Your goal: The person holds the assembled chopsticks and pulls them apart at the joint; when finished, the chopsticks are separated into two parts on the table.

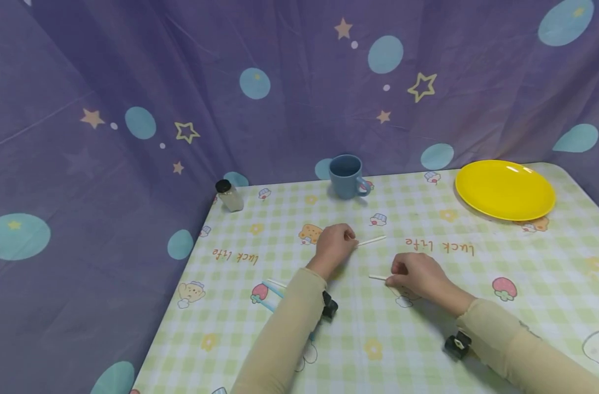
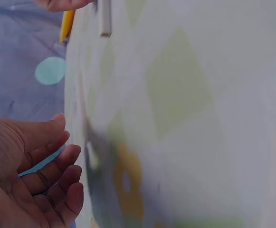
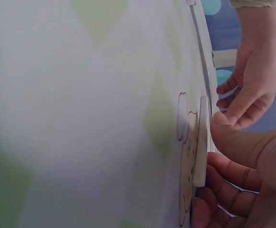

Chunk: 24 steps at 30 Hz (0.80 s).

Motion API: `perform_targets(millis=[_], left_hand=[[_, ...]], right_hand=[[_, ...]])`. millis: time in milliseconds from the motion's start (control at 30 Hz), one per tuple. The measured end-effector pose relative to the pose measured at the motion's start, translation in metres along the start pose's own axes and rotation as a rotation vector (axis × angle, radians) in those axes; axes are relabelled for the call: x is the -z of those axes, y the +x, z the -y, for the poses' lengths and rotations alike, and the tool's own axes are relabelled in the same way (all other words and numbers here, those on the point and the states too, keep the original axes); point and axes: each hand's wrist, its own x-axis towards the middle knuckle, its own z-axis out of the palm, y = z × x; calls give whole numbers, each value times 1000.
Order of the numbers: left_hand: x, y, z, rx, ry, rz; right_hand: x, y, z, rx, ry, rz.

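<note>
In the head view my left hand (image 1: 336, 246) is low over the table's middle, its fingertips beside the near end of a thin white stick (image 1: 373, 241). The left wrist view shows that hand (image 2: 38, 171) with loosely bent fingers and nothing visible between thumb and forefinger; the stick lies blurred beyond them. My right hand (image 1: 419, 276) pinches a second white stick (image 1: 377, 277), whose free end points left. Up close in the right wrist view, this stick (image 3: 202, 142) lies along the right thumb and fingers, square-edged and just above the cloth.
Partly under my left forearm are a light-blue two-armed item (image 1: 272, 293) and another white stick (image 1: 277, 283). At the back stand a black-capped jar (image 1: 230, 197), a blue mug (image 1: 345, 178) and a yellow plate (image 1: 506, 191). A purple curtain (image 1: 289, 120) hangs behind the table.
</note>
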Motion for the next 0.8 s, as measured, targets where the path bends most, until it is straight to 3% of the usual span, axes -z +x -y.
perform_targets(millis=[233,433,567,800], left_hand=[[20,-15,18,-43,-10,2],[37,-30,37,-156,-39,59],[45,-41,49,-203,-38,71],[53,-61,65,-214,-48,90]], right_hand=[[-1,0,3,59,4,-64],[-3,2,11,145,61,-134],[-7,2,18,173,96,-133],[-17,2,28,225,122,-105]])
